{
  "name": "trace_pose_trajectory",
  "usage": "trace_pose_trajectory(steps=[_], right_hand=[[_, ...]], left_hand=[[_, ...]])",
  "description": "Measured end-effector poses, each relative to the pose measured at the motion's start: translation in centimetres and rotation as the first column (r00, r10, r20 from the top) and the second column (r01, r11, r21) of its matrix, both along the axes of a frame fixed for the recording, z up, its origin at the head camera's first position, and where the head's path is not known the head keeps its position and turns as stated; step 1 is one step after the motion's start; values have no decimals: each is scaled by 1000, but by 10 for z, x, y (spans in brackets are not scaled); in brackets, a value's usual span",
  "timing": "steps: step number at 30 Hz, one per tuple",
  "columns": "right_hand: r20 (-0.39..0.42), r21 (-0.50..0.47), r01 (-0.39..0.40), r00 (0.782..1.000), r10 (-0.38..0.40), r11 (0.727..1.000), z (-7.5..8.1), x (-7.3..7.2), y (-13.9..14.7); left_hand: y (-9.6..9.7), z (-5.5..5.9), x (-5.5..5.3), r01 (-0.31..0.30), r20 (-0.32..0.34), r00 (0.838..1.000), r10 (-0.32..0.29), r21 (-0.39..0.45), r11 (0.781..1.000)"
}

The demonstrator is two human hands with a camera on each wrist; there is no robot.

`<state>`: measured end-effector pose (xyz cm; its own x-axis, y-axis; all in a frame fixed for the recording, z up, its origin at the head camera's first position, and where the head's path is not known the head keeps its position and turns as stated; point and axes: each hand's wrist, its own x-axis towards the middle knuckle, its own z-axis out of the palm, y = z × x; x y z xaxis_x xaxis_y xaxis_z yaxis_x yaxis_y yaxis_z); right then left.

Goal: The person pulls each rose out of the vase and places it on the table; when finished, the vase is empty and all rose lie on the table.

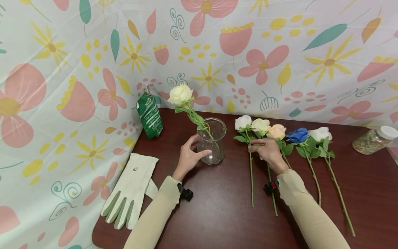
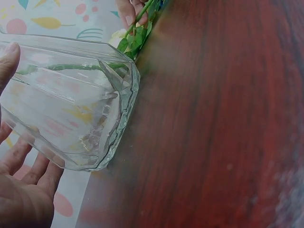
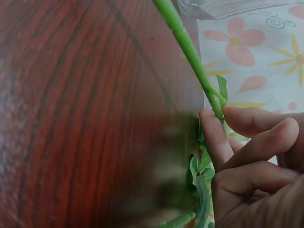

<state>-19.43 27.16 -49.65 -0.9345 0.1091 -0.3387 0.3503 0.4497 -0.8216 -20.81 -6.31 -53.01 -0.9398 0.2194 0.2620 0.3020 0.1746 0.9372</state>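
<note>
A clear glass vase [image 1: 219, 149] stands on the dark red table, with one cream rose [image 1: 181, 94] leaning left over its rim. My left hand [image 1: 190, 155] holds the vase from the left, thumb on the near side and fingers around the far side. In the left wrist view the stem shows through the glass [image 2: 57, 114]. Right of the vase, my right hand [image 1: 268, 151] pinches the green stem [image 3: 190, 52] of a white rose [image 1: 243, 122] just below its leaves. That stem's lower end points toward me.
Beside the white rose lie a pale yellow rose [image 1: 260, 126], a peach rose [image 1: 276, 131], a blue rose [image 1: 297, 135] and another white rose [image 1: 320, 134]. White gloves [image 1: 133, 183] and a green packet [image 1: 150, 117] are at left. A white-lidded jar [image 1: 370, 142] lies far right.
</note>
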Motion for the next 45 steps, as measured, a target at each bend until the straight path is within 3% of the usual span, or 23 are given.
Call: trace_pose_trajectory(steps=[16,23,35,45], right_hand=[[-81,123,36,996,-26,992,10,2,2],[-115,138,63,992,-47,988,31,5,1],[-170,121,22,985,-1,992,68,11,-8],[-288,41,-37,956,47,998,98,16,-26]], left_hand=[[0,0,1,-8,-6,1000,8,-9,1000],[1,0,1,-14,-4,1000,14,-3,1000],[0,1,2,-10,4,1000,10,-6,1000],[0,0,2,-11,-4,1000,11,0,1000]])
